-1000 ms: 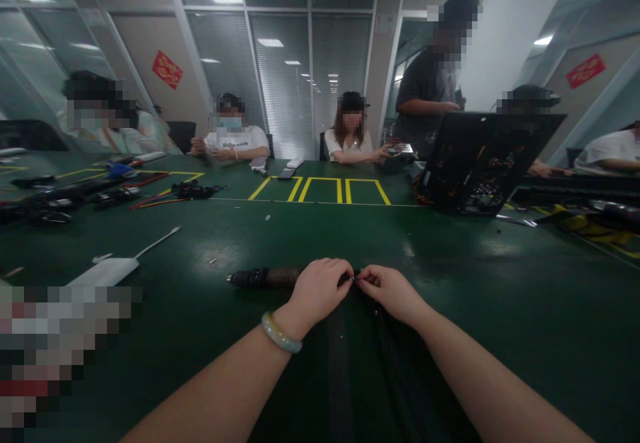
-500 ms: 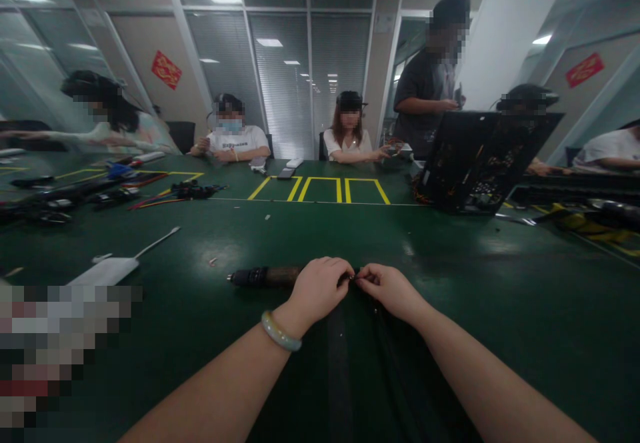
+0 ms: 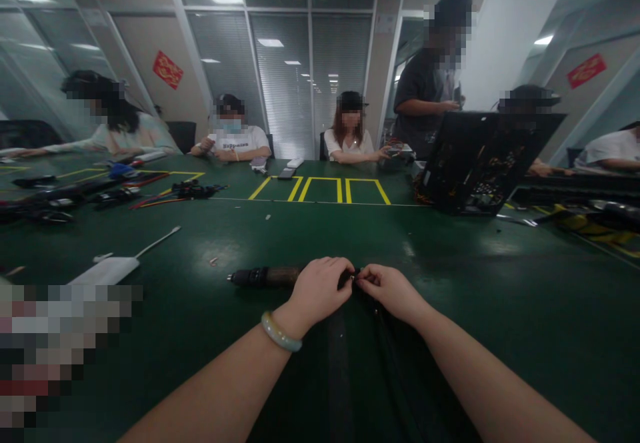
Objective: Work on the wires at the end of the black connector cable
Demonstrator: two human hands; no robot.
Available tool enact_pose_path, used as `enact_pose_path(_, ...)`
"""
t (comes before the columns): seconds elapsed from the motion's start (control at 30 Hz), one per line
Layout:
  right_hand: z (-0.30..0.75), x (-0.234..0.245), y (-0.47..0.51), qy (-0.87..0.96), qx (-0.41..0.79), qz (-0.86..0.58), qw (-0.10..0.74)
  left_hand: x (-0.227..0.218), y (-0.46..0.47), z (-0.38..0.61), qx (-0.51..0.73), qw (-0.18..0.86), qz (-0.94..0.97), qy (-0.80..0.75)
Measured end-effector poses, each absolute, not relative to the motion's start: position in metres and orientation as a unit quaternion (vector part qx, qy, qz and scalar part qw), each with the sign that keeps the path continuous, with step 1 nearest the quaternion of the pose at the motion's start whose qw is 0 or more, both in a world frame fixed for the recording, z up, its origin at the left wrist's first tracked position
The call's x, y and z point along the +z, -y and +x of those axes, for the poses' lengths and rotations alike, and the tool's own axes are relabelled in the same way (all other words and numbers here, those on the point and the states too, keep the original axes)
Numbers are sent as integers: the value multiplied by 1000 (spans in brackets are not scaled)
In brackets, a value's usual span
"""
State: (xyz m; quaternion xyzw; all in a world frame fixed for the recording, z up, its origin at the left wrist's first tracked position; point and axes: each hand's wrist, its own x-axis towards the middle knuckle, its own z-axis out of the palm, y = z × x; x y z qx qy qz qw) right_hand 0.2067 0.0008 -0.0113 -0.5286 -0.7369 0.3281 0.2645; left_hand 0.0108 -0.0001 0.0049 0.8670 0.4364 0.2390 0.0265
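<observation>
A dark cylindrical part (image 3: 265,276) with a brownish middle and a black knurled end lies across the green table, pointing left. My left hand (image 3: 320,288), with a pale bangle on its wrist, is curled over the part's right end. My right hand (image 3: 387,289) meets it fingertip to fingertip, pinching something small and dark at that end; what it is I cannot make out. A black strap or cable (image 3: 339,363) runs from under my hands towards me.
A white flat tool with a thin stem (image 3: 117,266) lies at the left. An open black case with wiring (image 3: 477,163) stands at the right. Yellow tape boxes (image 3: 320,190) mark the table's middle. Several people sit or stand around the far side with cables and tools.
My hands have stayed together on the part's end, barely shifting. The person at the far left has stretched an arm out along the table.
</observation>
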Motion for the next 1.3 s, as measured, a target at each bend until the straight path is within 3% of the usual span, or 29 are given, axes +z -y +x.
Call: enact_pose_path(1.3, 206, -14, -1, 732, 337, -526, 273, 2, -1, 11, 253, 26, 864, -435)
